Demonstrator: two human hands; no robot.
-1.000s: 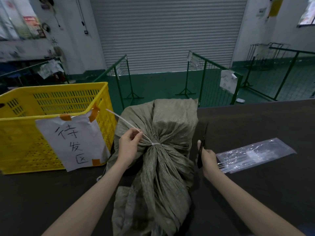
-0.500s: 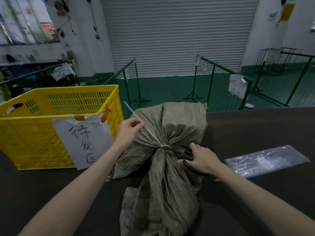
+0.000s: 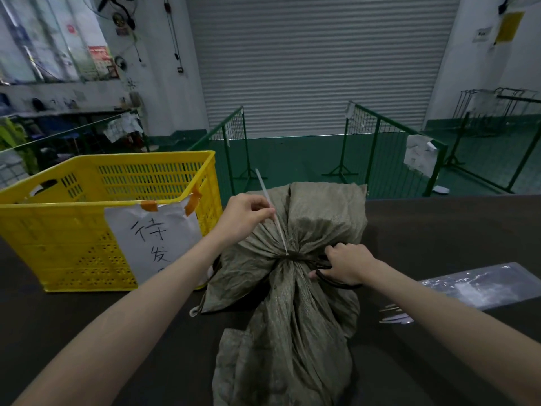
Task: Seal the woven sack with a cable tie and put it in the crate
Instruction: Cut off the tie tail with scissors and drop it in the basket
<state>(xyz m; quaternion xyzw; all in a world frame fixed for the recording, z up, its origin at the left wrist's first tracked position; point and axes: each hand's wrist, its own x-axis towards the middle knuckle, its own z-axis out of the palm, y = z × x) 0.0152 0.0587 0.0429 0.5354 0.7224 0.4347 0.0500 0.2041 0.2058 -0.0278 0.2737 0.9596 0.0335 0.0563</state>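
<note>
The left hand pinches the white plastic cable tie's tail; the right hand grips dark-handled scissors. Below both grips, the soft olive woven sack looks limp, so its cinched neck is the best hold.

Surface we're working on: dark, matte table, runs the full width of the head view, far edge meets the green floor beyond. Directly on it:
- yellow crate, far left, upright, slotted walls, white paper sign taped to its near side with orange tape
- woven sack, centre, lying lengthwise away from us, neck cinched, just beside the crate's right corner; we can't tell if they touch
- clear plastic bag, right, flat, well apart from the sack
- a few pale cable ties loose on the table at the bag's near-left end
</note>
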